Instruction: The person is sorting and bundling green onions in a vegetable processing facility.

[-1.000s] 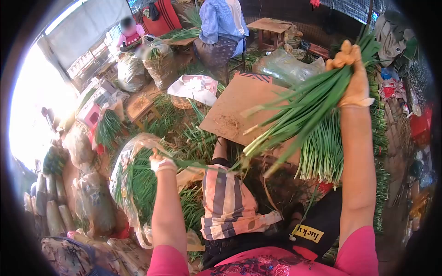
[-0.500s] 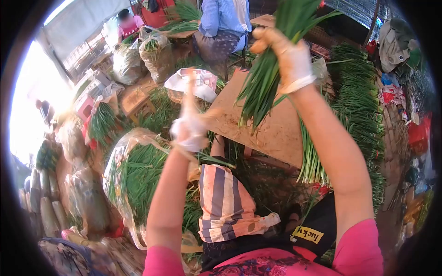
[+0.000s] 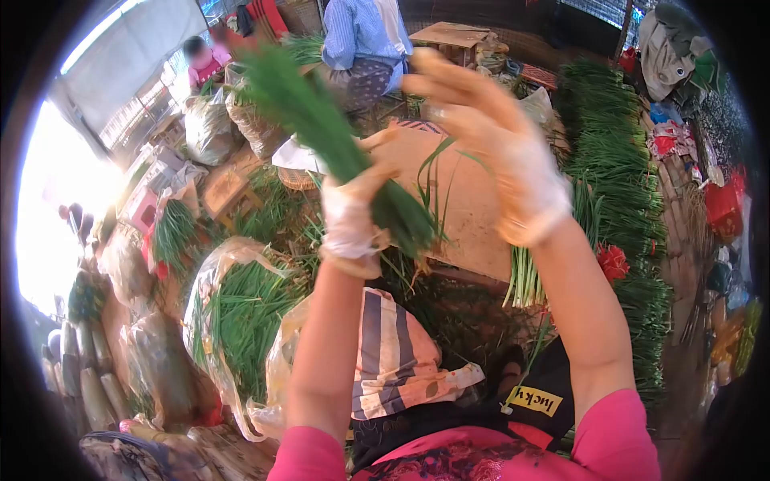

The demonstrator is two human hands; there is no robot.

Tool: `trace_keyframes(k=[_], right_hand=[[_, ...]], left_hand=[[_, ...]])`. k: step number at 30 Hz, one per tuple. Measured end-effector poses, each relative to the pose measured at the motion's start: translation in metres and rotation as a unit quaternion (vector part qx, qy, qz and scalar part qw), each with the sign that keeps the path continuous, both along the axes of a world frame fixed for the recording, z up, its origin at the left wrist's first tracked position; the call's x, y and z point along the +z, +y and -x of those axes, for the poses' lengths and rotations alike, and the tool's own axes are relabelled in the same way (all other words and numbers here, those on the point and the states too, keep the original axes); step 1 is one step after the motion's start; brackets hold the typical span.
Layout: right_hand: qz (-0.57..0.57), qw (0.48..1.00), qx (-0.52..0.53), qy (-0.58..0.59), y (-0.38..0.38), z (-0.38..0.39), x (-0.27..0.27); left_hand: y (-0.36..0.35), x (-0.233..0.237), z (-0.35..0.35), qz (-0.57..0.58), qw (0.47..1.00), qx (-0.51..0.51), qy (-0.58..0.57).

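A thick bunch of green chives (image 3: 317, 120) is in my gloved left hand (image 3: 353, 208), its leaves slanting up to the left and blurred by motion. My left fingers wrap around the lower part of the bunch. Over the brown board (image 3: 473, 232), my gloved right hand (image 3: 501, 152) is raised with fingers spread and nothing in its grip; a few loose green blades (image 3: 439, 180) show beside it. Chives with pale stalk ends (image 3: 525, 276) lie at the board's right edge. A striped cloth (image 3: 393, 353) covers my leg.
To my left, a clear plastic bag (image 3: 249, 313) holds loose greens. Long rows of chive bunches (image 3: 609, 144) line the right side, near a red tie bundle (image 3: 612, 262). A person in a blue shirt (image 3: 353, 36) sits ahead. A small wooden stool (image 3: 227, 192) stands at left.
The chive bunch has passed from my right hand to my left hand and moved leftward. My right hand has let go and opened; the head view has shifted slightly.
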State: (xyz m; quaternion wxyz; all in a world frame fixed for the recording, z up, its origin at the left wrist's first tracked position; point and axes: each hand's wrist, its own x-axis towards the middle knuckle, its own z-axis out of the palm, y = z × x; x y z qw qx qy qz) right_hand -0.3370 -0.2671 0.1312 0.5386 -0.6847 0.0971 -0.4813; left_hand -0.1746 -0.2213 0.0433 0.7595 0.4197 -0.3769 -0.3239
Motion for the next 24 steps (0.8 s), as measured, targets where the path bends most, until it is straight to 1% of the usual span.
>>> trace_keyframes(k=[1,2,3,4,5,6,7,8,9,10,11,13,15,16,19,20,23,24], right_hand=[[-0.038,0.998,-0.038,-0.029,0.002,0.021,-0.007],[-0.079,0.993,-0.074,-0.057,0.002,0.042,-0.019],[-0.124,0.984,-0.131,0.008,-0.009,0.065,-0.046],[-0.088,0.987,-0.115,0.069,-0.015,0.086,-0.07],[-0.107,0.982,-0.086,0.128,-0.017,0.1,-0.097],[-0.112,0.974,-0.037,0.196,-0.024,0.112,-0.14],[-0.178,0.95,-0.005,0.257,-0.016,0.115,-0.172],[-0.278,0.921,0.072,0.263,-0.007,0.113,-0.202],[-0.296,0.877,0.111,0.362,-0.002,0.109,-0.228],[-0.36,0.857,0.176,0.325,0.012,0.108,-0.239],[-0.401,0.842,0.172,0.318,0.022,0.099,-0.253],[-0.394,0.874,0.213,0.188,0.033,0.082,-0.267],[-0.499,0.831,0.202,0.142,0.04,0.063,-0.263],[-0.52,0.812,0.259,0.059,0.043,0.058,-0.266],[-0.568,0.783,0.242,0.065,0.059,0.062,-0.263],[-0.584,0.774,0.238,0.055,0.063,0.062,-0.269],[-0.554,0.792,0.237,0.096,0.056,0.065,-0.262],[-0.594,0.745,0.303,0.038,0.047,0.068,-0.26]], left_hand=[[0.01,0.001,-0.006,0.048,0.998,-0.018,0.037],[0.018,-0.007,-0.015,0.055,0.997,-0.003,0.059],[0.032,-0.009,-0.013,0.093,0.983,-0.041,0.155],[0.04,-0.018,-0.02,0.131,0.971,-0.081,0.185],[0.047,-0.026,-0.027,0.167,0.954,-0.122,0.215],[0.056,-0.028,-0.026,0.141,0.96,-0.097,0.222],[0.064,-0.03,-0.023,0.114,0.964,-0.071,0.23],[0.071,-0.032,-0.017,0.084,0.967,-0.047,0.238],[0.075,-0.033,-0.011,0.089,0.966,-0.065,0.232],[0.079,-0.034,-0.003,0.094,0.966,-0.085,0.226],[0.082,-0.036,0.003,0.1,0.965,-0.102,0.221],[0.085,-0.051,0.005,0.092,0.963,-0.118,0.223],[0.092,-0.065,0.007,0.091,0.961,-0.129,0.226],[0.097,-0.072,0.008,0.085,0.955,-0.12,0.259],[0.113,-0.079,0.004,0.118,0.944,-0.148,0.269],[0.116,-0.086,0.002,0.112,0.943,-0.104,0.296],[0.13,-0.092,-0.001,0.099,0.954,-0.086,0.27],[0.133,-0.112,-0.016,0.113,0.958,-0.046,0.259]])
